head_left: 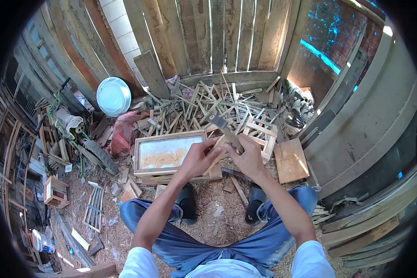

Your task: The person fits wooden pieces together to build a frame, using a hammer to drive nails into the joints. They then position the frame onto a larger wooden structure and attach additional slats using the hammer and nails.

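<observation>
A hammer (233,139) slants up and to the left, with its dark metal head above my hands. My right hand (250,159) is closed around the handle. Close beside it, my left hand (197,160) has its fingers pinched on a small pale wooden piece (221,142), partly hidden by the fingers. Below and left of the hands lies a wood-framed box (146,172) with a whitish panel dusted with sawdust. A small slatted wooden frame (268,147) sits just right of my right hand.
A heap of thin wooden sticks (199,104) lies against the plank wall. A flat board (291,160) is at right, a pale blue basin (113,96) and red sack (123,134) at left. A slatted frame (94,208) lies on the sawdust-strewn ground.
</observation>
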`<action>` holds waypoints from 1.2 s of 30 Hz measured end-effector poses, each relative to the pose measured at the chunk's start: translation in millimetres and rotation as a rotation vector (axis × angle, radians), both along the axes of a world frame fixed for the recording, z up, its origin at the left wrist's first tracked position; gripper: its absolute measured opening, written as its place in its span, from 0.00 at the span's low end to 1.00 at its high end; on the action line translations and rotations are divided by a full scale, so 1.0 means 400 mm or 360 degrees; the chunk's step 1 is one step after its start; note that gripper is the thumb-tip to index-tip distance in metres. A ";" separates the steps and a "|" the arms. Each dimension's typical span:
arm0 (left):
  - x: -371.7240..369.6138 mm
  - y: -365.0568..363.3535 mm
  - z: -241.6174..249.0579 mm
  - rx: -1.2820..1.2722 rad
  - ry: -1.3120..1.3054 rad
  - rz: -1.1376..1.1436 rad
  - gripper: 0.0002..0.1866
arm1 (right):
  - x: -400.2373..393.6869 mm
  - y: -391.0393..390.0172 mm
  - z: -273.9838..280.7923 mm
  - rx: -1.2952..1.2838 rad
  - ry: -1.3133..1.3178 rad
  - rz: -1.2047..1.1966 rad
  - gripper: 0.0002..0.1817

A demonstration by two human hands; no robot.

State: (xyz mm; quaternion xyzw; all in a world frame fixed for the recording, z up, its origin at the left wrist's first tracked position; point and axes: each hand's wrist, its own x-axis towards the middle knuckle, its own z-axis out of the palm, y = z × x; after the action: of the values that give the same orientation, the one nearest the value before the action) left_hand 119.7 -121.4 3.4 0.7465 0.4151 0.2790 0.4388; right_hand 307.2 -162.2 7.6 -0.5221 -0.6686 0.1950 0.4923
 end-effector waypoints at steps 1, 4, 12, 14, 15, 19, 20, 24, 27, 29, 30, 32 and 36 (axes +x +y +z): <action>0.001 -0.001 -0.003 0.0004 -0.0005 -0.0001 0.15 | -0.001 -0.002 0.003 0.0006 -0.0078 -0.0002 0.10; -0.004 -0.007 -0.005 0.0148 0.0070 0.0052 0.14 | -0.008 0.009 -0.025 0.0037 -0.0057 0.0059 0.11; -0.103 0.043 -0.169 -0.0088 0.0076 0.0264 0.19 | -0.027 0.075 -0.160 -0.0242 -0.0095 0.0133 0.16; -0.161 0.058 -0.202 -0.0223 0.0232 0.0246 0.20 | -0.018 0.085 -0.223 -0.0478 -0.0044 0.0253 0.19; -0.198 0.072 -0.259 -0.0258 0.0248 0.0326 0.20 | -0.021 0.074 -0.228 -0.0648 -0.0109 0.0210 0.20; -0.284 0.089 -0.419 -0.0120 0.0416 0.0509 0.28 | -0.045 0.066 -0.317 -0.0663 -0.0007 0.0165 0.18; -0.285 0.082 -0.435 0.0096 0.0581 0.0515 0.32 | -0.051 0.061 -0.336 -0.0673 -0.0028 0.0196 0.18; -0.261 0.112 -0.509 0.0162 0.0530 0.0506 0.39 | -0.095 0.030 -0.299 -0.0786 -0.0244 0.0097 0.17; -0.250 0.122 -0.537 0.0359 0.0477 0.0409 0.36 | -0.102 0.027 -0.341 -0.0669 -0.0298 0.0138 0.16; -0.233 0.129 -0.535 0.0419 0.0510 0.0320 0.34 | -0.097 0.028 -0.374 -0.0563 -0.0254 0.0139 0.16; -0.225 0.128 -0.530 0.0488 0.0557 0.0232 0.33 | -0.097 0.029 -0.361 -0.0579 -0.0256 0.0140 0.16; -0.204 0.135 -0.530 0.0525 0.0536 0.0232 0.31 | -0.088 0.037 -0.325 -0.0939 -0.0326 0.0045 0.19; -0.179 0.154 -0.565 0.0503 0.0459 0.0236 0.31 | -0.063 0.035 -0.343 -0.1019 -0.0433 0.0026 0.19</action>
State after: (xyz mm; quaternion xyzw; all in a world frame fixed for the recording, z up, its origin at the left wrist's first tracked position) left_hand 48.1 -59.8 -222.5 0.8056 0.4783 0.2625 0.2308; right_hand 282.2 -148.1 -129.6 -0.6660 -0.6372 0.3273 0.2083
